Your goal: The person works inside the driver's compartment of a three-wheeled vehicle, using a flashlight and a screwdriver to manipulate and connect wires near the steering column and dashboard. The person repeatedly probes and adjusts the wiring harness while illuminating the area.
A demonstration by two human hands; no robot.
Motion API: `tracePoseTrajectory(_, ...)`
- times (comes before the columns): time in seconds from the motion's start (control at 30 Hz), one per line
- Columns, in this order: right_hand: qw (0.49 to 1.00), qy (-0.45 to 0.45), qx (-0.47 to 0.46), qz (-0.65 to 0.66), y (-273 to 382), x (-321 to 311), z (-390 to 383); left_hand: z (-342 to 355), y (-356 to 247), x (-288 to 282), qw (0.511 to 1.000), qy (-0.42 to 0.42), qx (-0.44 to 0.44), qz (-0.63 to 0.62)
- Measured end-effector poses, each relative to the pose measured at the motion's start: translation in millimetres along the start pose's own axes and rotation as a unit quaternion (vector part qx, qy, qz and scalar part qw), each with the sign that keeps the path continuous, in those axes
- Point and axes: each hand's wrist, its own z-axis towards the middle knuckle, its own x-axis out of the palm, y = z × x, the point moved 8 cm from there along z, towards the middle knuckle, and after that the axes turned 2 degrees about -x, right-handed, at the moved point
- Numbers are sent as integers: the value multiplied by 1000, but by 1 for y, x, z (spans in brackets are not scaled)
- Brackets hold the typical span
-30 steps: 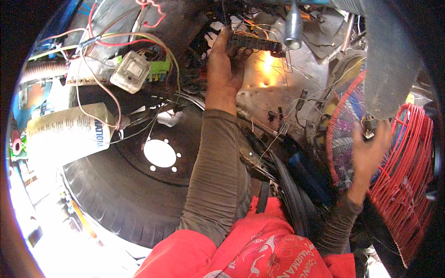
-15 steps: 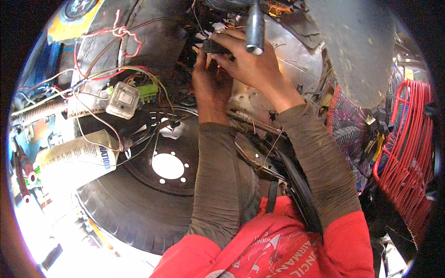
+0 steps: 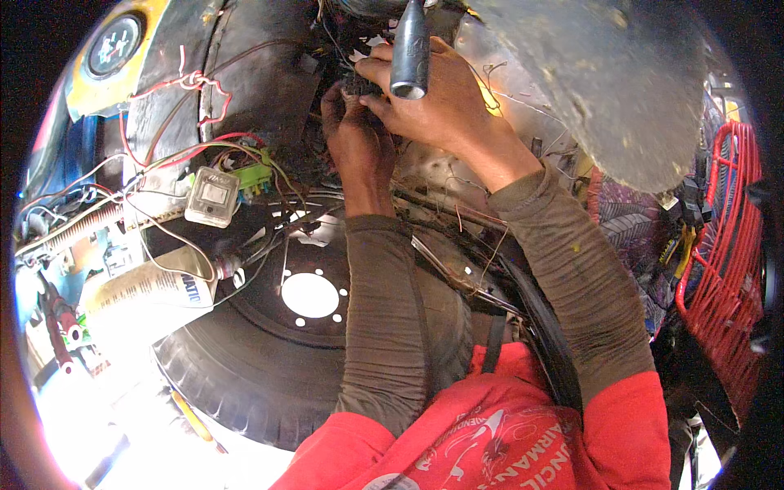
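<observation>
Both my hands are raised at the top middle, close together around a small dark piece (image 3: 359, 84) with a rough or ribbed edge; its exact kind I cannot make out. My left hand (image 3: 359, 147) is below it, fingers curled up against its underside. From the right, my right hand (image 3: 445, 106) pinches the same piece between thumb and fingers. A dark tapered tube (image 3: 410, 57) with a pale round end hangs in front of the right hand and hides part of its fingers. Dark clutter and loose wires lie just behind the fingertips.
Below is a large tyre (image 3: 245, 380) on a dark wheel rim. Thin wires (image 3: 192, 80), a clear-lidded box (image 3: 212, 198) and a pale printed container (image 3: 151, 290) are at left. A worn grey panel (image 3: 604, 90) hangs upper right, near a red corded chair (image 3: 723, 245).
The view has shifted slightly, and the tapered tube now appears further left, over the right hand. Both hands stay on the dark piece, with the left fingers slightly rearranged.
</observation>
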Motion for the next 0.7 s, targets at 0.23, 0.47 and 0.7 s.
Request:
tracePoseTrajectory(0.23, 1000, 17, -7, -2, -11, 20, -1, 2, 15, 3, 914, -71, -247, -315)
tracePoseTrajectory(0.47, 999, -16, -40, -7, -4, 21, 1, 0, -12, -5, 916, -102, -297, -250)
tracePoseTrajectory(0.7, 998, 51, -27, -11, -2, 23, 8, -2, 1, -5, 890, -90, -331, -300)
